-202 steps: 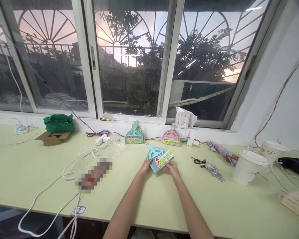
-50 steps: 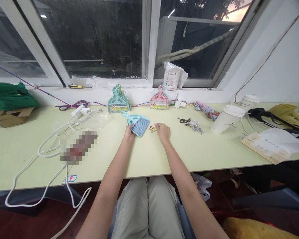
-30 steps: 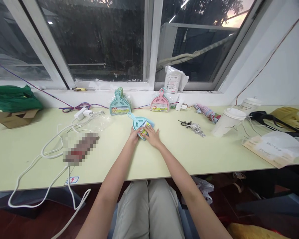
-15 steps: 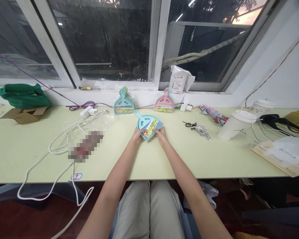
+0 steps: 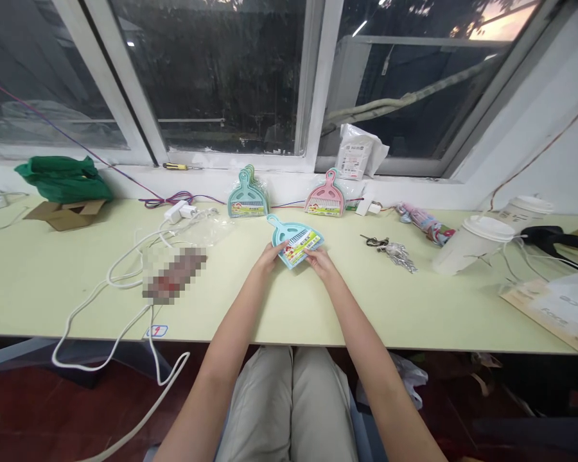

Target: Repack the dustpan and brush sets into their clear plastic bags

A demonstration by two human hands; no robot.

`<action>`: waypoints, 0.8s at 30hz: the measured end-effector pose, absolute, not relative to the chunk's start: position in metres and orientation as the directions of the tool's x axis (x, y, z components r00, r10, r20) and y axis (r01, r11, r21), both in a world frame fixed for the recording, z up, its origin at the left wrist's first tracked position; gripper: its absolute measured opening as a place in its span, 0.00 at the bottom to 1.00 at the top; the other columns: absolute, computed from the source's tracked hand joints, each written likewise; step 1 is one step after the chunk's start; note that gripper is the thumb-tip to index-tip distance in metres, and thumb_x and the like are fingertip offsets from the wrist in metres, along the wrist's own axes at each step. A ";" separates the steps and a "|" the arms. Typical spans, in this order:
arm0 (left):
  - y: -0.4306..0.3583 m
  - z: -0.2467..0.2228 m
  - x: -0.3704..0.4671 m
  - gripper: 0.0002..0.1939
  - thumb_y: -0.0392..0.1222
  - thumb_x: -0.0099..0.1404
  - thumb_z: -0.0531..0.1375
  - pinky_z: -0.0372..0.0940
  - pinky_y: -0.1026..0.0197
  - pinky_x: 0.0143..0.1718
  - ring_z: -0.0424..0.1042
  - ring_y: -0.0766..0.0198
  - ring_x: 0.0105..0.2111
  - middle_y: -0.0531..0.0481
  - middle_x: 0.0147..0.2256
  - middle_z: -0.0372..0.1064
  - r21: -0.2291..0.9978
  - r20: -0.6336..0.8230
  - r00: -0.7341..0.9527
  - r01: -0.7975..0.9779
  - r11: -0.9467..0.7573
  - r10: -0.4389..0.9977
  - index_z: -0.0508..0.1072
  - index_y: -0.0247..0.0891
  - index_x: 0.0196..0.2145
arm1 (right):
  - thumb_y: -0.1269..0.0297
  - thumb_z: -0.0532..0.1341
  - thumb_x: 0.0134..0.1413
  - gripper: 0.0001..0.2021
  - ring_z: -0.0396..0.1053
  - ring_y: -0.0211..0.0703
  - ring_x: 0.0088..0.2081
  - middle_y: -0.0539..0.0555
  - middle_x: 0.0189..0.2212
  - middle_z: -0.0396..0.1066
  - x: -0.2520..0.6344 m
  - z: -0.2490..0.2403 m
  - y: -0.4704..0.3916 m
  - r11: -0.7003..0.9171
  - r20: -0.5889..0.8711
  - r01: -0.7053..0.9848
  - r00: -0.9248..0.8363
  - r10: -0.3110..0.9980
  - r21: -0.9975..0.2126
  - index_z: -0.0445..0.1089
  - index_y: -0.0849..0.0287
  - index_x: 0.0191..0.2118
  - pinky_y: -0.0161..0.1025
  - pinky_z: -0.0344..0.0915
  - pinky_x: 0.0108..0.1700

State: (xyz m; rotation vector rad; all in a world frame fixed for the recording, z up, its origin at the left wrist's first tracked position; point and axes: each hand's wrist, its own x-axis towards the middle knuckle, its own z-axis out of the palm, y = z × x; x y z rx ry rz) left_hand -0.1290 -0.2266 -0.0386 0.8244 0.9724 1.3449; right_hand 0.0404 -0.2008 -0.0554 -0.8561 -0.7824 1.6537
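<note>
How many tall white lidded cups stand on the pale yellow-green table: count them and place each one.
2. The nearer cup stands toward the right of the table; the farther cup is behind it, partly hidden by it. No others show.

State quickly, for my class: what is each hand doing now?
Left hand: holding the blue dustpan-and-brush set by its left side.
Right hand: holding the same set by its right side.

Room just outside left hand [image 5: 268,258] — white cable [image 5: 125,285] blocks beyond.
</note>
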 end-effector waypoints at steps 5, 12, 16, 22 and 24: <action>-0.222 -0.030 -0.172 0.13 0.44 0.59 0.63 0.58 0.46 0.57 0.55 0.45 0.62 0.37 0.52 0.68 0.987 0.071 -0.440 -0.096 -0.126 0.895 0.73 0.38 0.42 | 0.83 0.65 0.37 0.18 0.77 0.42 0.36 0.48 0.29 0.76 0.052 -0.057 -0.196 -0.164 -0.138 -0.557 -0.089 0.986 -0.814 0.68 0.57 0.35 0.39 0.77 0.38; -0.234 -0.045 -0.223 0.21 0.32 0.54 0.60 0.45 0.35 0.61 0.29 0.48 0.69 0.33 0.66 0.46 0.972 0.181 -0.626 0.232 -0.040 0.759 0.67 0.36 0.47 | 0.80 0.65 0.37 0.17 0.76 0.39 0.36 0.48 0.33 0.77 0.061 -0.057 -0.192 -0.042 -0.067 -0.587 0.021 0.998 -0.809 0.68 0.57 0.35 0.35 0.76 0.36; -0.257 -0.047 -0.207 0.09 0.35 0.58 0.59 0.34 0.33 0.63 0.50 0.48 0.64 0.37 0.56 0.63 0.883 0.190 -0.474 0.466 0.062 0.860 0.69 0.39 0.39 | 0.78 0.66 0.36 0.18 0.76 0.38 0.36 0.48 0.35 0.77 0.058 -0.056 -0.195 -0.008 -0.010 -0.575 0.000 1.000 -0.818 0.69 0.56 0.37 0.31 0.75 0.32; -0.278 -0.035 -0.188 0.18 0.44 0.69 0.49 0.37 0.35 0.61 0.64 0.46 0.53 0.34 0.45 0.70 0.403 0.252 -0.393 0.873 0.273 0.884 0.66 0.33 0.51 | 0.78 0.68 0.33 0.17 0.76 0.38 0.35 0.47 0.33 0.77 0.052 -0.055 -0.203 -0.057 -0.018 -0.560 -0.075 0.997 -0.826 0.69 0.56 0.34 0.30 0.75 0.32; -0.273 -0.036 -0.187 0.21 0.49 0.67 0.51 0.37 0.34 0.61 0.61 0.43 0.55 0.32 0.48 0.68 0.356 0.278 -0.384 0.893 0.277 0.880 0.66 0.33 0.52 | 0.78 0.68 0.34 0.16 0.76 0.38 0.34 0.47 0.31 0.77 0.052 -0.053 -0.205 -0.071 -0.035 -0.534 -0.078 0.996 -0.842 0.69 0.56 0.32 0.31 0.75 0.32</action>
